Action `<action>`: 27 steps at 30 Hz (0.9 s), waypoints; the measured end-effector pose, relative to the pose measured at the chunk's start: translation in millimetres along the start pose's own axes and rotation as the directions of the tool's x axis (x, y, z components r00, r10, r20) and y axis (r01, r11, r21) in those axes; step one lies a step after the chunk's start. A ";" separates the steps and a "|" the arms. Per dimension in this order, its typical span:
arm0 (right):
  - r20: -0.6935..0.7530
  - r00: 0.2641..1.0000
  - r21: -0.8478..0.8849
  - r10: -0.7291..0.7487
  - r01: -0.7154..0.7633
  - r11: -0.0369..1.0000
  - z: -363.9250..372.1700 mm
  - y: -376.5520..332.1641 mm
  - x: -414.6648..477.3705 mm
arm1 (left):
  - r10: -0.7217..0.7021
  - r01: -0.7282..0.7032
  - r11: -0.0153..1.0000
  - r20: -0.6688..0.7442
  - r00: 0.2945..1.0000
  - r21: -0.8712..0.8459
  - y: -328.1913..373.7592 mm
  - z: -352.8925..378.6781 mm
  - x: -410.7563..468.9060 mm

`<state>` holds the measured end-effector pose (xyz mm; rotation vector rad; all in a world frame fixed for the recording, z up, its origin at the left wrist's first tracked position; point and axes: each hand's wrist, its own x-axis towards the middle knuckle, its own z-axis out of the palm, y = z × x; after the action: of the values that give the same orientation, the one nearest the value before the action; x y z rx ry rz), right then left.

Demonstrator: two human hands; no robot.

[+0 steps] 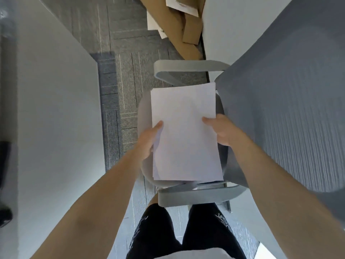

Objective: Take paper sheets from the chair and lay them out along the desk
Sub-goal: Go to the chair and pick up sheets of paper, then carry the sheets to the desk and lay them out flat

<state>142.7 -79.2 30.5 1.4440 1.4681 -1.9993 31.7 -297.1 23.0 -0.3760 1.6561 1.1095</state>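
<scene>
Evidently early: a person stands over a grey chair point(144, 113), left hand point(149, 141) and right hand point(222, 129) apart, each clamped on one long edge of the paper sheets point(184, 131), thumbs on top; the thin, smooth white stack hangs above the rounded seat; at left, the matte white desk point(52, 109) shows no sheets yet, so laying out remains; ribbed mesh backrest at right.

The paper sheets point(184, 131) hide the fingers of the left hand point(149, 140) and right hand point(223, 130), leaving only the thumbs visible, and cover most of the chair point(144, 113) seat. The bench point(52, 109) is cut off at the left, and the lettering on the shorts point(158, 232) is too blurred to read.
</scene>
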 end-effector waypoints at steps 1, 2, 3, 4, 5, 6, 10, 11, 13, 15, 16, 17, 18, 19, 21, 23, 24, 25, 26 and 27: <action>0.024 0.999 0.007 -0.032 0.032 0.999 1.7 -13.4 -14.2 | 0.011 -0.007 0.998 0.072 0.997 -0.057 9.5 -2.7 -19.8; 0.056 0.996 0.008 -0.068 0.068 0.998 5.5 -27.1 -28.4 | 0.026 -0.012 0.995 0.133 0.991 -0.101 17.3 -8.0 -38.2; 0.083 0.991 0.005 -0.103 0.103 0.995 11.0 -39.4 -40.9 | 0.053 -0.042 0.994 0.111 0.992 -0.103 23.5 -13.1 -56.0; 0.099 0.986 -0.004 -0.131 0.132 0.991 17.4 -48.5 -51.5 | 0.062 -0.059 0.995 0.032 0.998 -0.087 28.9 -18.7 -71.5; 0.108 0.982 -0.025 -0.153 0.156 0.987 23.9 -55.8 -62.0 | 0.080 -0.083 0.996 -0.063 0.995 -0.043 32.7 -23.1 -88.3; 0.111 0.979 -0.051 -0.170 0.177 0.983 31.9 -61.3 -72.0 | 0.108 -0.107 0.994 -0.137 0.985 0.014 35.0 -28.0 -104.2; 0.193 0.962 -0.126 -0.193 0.220 0.967 72.1 -69.9 -111.4 | 0.222 -0.189 0.974 -0.402 0.888 0.121 21.7 -49.1 -174.4; 0.234 0.953 -0.141 -0.193 0.230 0.963 82.1 -70.7 -121.2 | 0.220 -0.192 0.975 -0.435 0.873 0.108 13.3 -55.6 -189.1; 0.310 0.927 -0.152 -0.213 0.269 0.951 102.2 -72.5 -142.1 | 0.223 -0.224 0.973 -0.467 0.856 0.055 -6.4 -69.7 -223.3; 0.393 0.891 -0.133 -0.226 0.298 0.945 124.1 -70.9 -163.0 | 0.200 -0.243 0.970 -0.495 0.845 -0.023 -27.2 -86.3 -257.1; 0.434 0.874 -0.125 -0.219 0.299 0.946 134.8 -67.2 -173.3 | 0.198 -0.265 0.962 -0.509 0.838 -0.060 -40.3 -95.6 -271.0; 0.471 0.857 -0.124 -0.207 0.296 0.947 145.6 -61.7 -184.4 | 0.202 -0.288 0.953 -0.520 0.830 -0.090 -53.1 -102.9 -286.0; 0.506 0.840 -0.127 -0.196 0.297 0.946 156.3 -55.3 -195.6 | 0.193 -0.299 0.947 -0.533 0.824 -0.118 -65.3 -111.0 -298.4; 0.535 0.823 -0.134 -0.191 0.305 0.943 167.9 -48.6 -207.0 | 0.195 -0.319 0.938 -0.549 0.813 -0.139 -74.9 -115.7 -313.3; 0.572 0.795 -0.144 -0.203 0.341 0.929 194.7 -34.3 -232.5 | 0.197 -0.373 0.911 -0.608 0.769 -0.177 -96.3 -123.7 -344.2; 0.597 0.772 -0.173 -0.218 0.390 0.905 222.2 -18.3 -260.0 | 0.183 -0.421 0.882 -0.671 0.718 -0.210 -123.0 -133.6 -368.3; 0.609 0.761 -0.189 -0.224 0.414 0.890 235.4 -9.0 -273.9 | 0.174 -0.442 0.868 -0.693 0.700 -0.228 -137.9 -138.0 -380.7; 0.624 0.748 -0.204 -0.228 0.437 0.876 248.6 1.6 -287.6 | 0.169 -0.464 0.852 -0.711 0.682 -0.243 -153.9 -143.0 -392.1; 0.638 0.736 -0.219 -0.226 0.455 0.863 261.5 13.5 -300.7 | 0.164 -0.486 0.835 -0.727 0.667 -0.258 -171.6 -148.3 -403.8; 0.657 0.721 -0.234 -0.219 0.472 0.850 273.9 26.9 -315.3 | 0.161 -0.509 0.818 -0.742 0.651 -0.269 -190.0 -153.3 -416.3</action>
<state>157.4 -420.2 272.6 0.2905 1.7595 -1.9362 239.9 -633.4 299.6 -0.9033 2.1715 1.8305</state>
